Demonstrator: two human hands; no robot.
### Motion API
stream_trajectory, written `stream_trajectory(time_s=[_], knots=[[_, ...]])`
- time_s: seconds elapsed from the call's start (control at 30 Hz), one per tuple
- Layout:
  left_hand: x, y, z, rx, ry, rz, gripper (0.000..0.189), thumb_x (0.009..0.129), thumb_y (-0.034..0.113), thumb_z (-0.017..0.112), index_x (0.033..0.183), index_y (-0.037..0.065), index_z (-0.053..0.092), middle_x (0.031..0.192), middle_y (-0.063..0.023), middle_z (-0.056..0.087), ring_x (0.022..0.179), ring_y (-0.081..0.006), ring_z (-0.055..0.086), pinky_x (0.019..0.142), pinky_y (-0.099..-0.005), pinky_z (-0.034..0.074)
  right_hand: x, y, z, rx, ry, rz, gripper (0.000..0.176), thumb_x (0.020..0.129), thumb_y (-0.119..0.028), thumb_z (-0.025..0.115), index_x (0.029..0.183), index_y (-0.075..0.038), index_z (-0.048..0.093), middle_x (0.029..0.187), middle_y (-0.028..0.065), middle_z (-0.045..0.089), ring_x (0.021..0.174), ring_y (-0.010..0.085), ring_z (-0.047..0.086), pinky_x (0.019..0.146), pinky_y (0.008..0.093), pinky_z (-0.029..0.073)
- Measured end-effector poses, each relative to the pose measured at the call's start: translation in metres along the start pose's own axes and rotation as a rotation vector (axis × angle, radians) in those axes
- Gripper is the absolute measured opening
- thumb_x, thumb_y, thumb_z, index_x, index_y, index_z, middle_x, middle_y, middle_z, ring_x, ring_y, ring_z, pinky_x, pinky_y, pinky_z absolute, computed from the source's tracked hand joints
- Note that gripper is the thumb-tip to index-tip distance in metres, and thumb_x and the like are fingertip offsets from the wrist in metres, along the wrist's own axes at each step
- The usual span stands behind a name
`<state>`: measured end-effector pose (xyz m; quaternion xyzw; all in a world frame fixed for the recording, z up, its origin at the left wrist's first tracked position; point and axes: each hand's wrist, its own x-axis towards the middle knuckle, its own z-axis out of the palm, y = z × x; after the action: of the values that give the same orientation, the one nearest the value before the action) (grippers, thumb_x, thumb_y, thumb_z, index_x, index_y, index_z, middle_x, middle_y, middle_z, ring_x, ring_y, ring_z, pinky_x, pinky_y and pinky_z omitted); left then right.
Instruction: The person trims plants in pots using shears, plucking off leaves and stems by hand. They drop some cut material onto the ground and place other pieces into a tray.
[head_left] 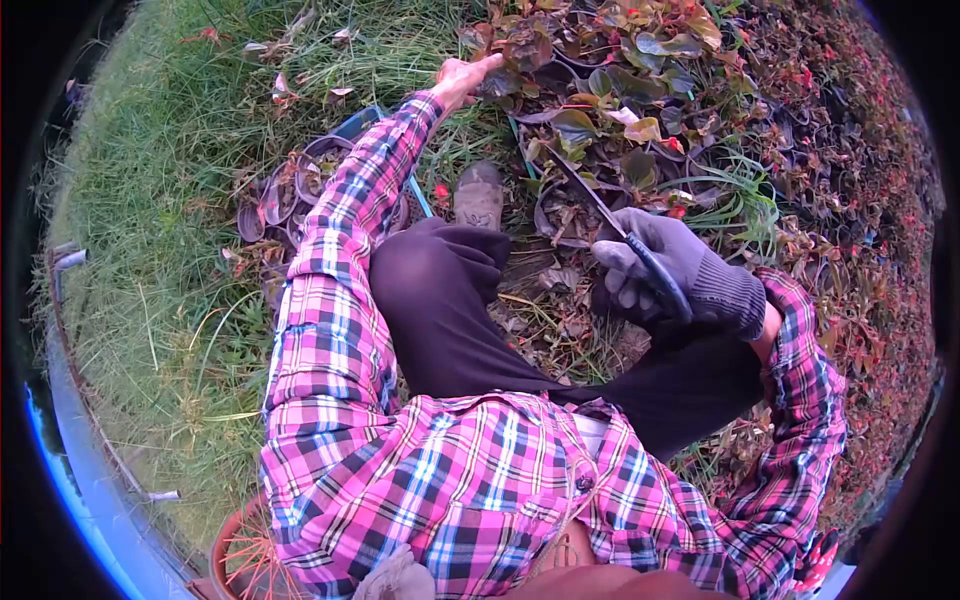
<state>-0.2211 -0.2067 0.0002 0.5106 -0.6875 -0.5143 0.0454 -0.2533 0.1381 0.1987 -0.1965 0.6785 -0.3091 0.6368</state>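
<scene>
My left hand (462, 82) is bare and stretched forward to the near edge of the leafy potted plants (600, 85). Its fingers point right, with the tips partly among the leaves; whether they hold anything is hidden. My right hand (652, 262), in a grey glove, is wrapped round the dark handle of a long-bladed knife (590, 194). The blade points up and left, over the pots and dry leaves. Beneath my left forearm is a blue-edged crate (357, 124), with dark empty-looking pots (283, 198) beside it.
Tall grass (150, 200) covers the left side. Rows of red-flowered plants (850, 200) fill the right. A boot (479, 195) stands between the crate and the plants. A brown round pot (228, 545) is at the lower left, near a metal rod (95, 420).
</scene>
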Motion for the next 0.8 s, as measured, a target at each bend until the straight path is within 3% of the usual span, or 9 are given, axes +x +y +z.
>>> stream_trajectory(time_s=[0.13,0.17,0.2,0.27,0.33,0.43,0.6,0.7,0.8], knots=[[-0.014,-0.005,0.006,-0.185,0.012,0.092,0.038,0.075,0.031,0.07,0.087,-0.004,0.063,0.072,-0.006,0.062,0.058,-0.0139,0.058,0.054,-0.0275,0.051,0.036,-0.01,-0.009,0.081,-0.032,0.025,0.027,0.085,-0.029,0.062,0.089,-0.005,0.051,0.061,-0.0013,0.054,0.045,0.0056,0.052,0.039,0.0182,0.042],[-0.015,-0.009,0.001,-0.199,-0.004,0.094,0.029,0.071,0.028,0.07,0.082,0.001,0.069,0.074,-0.0077,0.066,0.063,-0.0156,0.062,0.053,-0.0295,0.05,0.051,-0.016,-0.014,0.243,-0.187,0.046,0.025,0.087,-0.028,0.061,0.088,-0.006,0.051,0.059,-0.0024,0.052,0.044,0.0047,0.049,0.038,0.0179,0.04],[-0.016,-0.011,-0.007,-0.13,-0.072,0.094,0.028,0.071,0.027,0.07,0.082,0.002,0.069,0.074,-0.0074,0.066,0.063,-0.0154,0.062,0.053,-0.0291,0.05,0.061,-0.024,-0.009,0.083,0.012,0.043,0.023,0.088,-0.028,0.06,0.087,-0.007,0.048,0.057,-0.0033,0.048,0.043,0.0042,0.045,0.038,0.0186,0.038],[-0.03,-0.011,-0.027,-0.004,-0.209,0.086,0.025,0.071,0.026,0.069,0.082,0.002,0.07,0.074,-0.0067,0.066,0.064,-0.015,0.063,0.054,-0.0283,0.05,0.096,-0.021,-0.013,0.299,-0.103,-0.043,0.025,0.088,-0.029,0.059,0.085,-0.009,0.044,0.058,-0.0026,0.047,0.043,0.0055,0.045,0.038,0.0209,0.04],[-0.07,-0.018,-0.032,0.173,-0.165,0.215,0.028,0.073,0.022,0.067,0.091,0.0,0.067,0.076,-0.0072,0.067,0.068,-0.0135,0.063,0.059,-0.0265,0.05,0.093,-0.013,-0.007,0.404,-0.142,-0.04,0.029,0.087,-0.031,0.06,0.085,-0.009,0.041,0.059,-0.0015,0.046,0.043,0.0072,0.047,0.039,0.0233,0.041],[-0.068,-0.024,-0.041,0.139,-0.007,0.372,0.029,0.076,0.017,0.065,0.1,0.0,0.065,0.079,-0.0065,0.067,0.07,-0.0094,0.061,0.065,-0.0241,0.049,0.126,-0.013,0.002,0.13,-0.09,-0.017,0.029,0.087,-0.03,0.059,0.087,-0.007,0.041,0.059,-0.0015,0.046,0.043,0.0077,0.047,0.04,0.0228,0.043],[-0.089,-0.022,-0.059,-0.318,-0.222,0.231,0.018,0.081,0.011,0.065,0.095,0.0,0.067,0.084,-0.0052,0.068,0.073,-0.0076,0.061,0.068,-0.0198,0.048,0.147,0.004,0.01,0.201,-0.069,-0.076,0.036,0.086,-0.04,0.058,0.091,-0.007,0.045,0.059,-0.0019,0.048,0.047,0.0061,0.047,0.044,0.0216,0.041],[-0.087,-0.027,-0.073,-0.3,-0.31,0.269,0.019,0.083,0.012,0.064,0.098,0.001,0.067,0.088,-0.0054,0.068,0.077,-0.007,0.061,0.071,-0.0195,0.048,0.139,-0.008,0.015,0.077,-0.077,-0.074,0.045,0.083,-0.049,0.057,0.095,-0.006,0.048,0.061,-0.0008,0.049,0.05,0.0074,0.046,0.045,0.0237,0.039],[-0.088,-0.035,-0.078,-0.287,-0.249,0.299,0.02,0.083,0.014,0.064,0.098,0.0,0.067,0.089,-0.0052,0.068,0.077,-0.0068,0.061,0.071,-0.0196,0.048,0.136,-0.014,0.019,0.035,-0.012,-0.124,0.032,0.089,-0.035,0.055,0.104,-0.008,0.046,0.069,-0.0037,0.052,0.053,0.0036,0.049,0.044,0.0174,0.042]])
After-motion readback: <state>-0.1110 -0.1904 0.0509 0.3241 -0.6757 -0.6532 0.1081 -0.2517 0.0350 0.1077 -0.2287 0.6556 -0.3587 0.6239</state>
